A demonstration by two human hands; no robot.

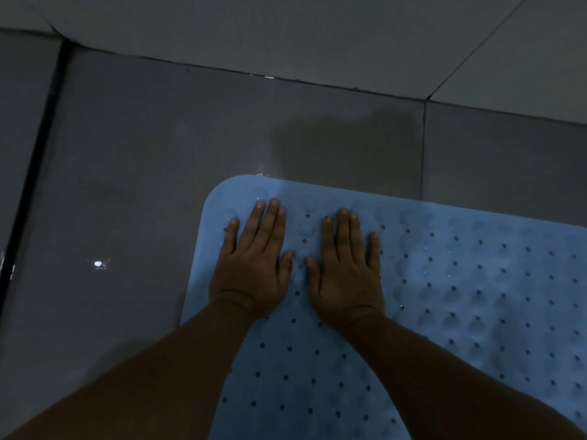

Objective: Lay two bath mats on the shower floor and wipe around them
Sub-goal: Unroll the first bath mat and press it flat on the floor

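Left hand (pixel 252 265) and right hand (pixel 347 271) were both flat, palms down, on the blue bath mat (pixel 460 296), fingers straight and lightly spread, gripping nothing, just pressing on it. Thumbs pointed at each other, nearly touching, with a small strip of mat showing between them. The mat was right under both palms and ran out to the right of the right hand and back toward the person under the forearms. Its rounded corner sat just ahead and left of the left hand's fingertips. The mat had rows of small holes and round bumps. The dark tile floor (pixel 133 192) lay left of the left hand and ahead of both, up to the pale wall (pixel 317 36). Only one mat was in view.
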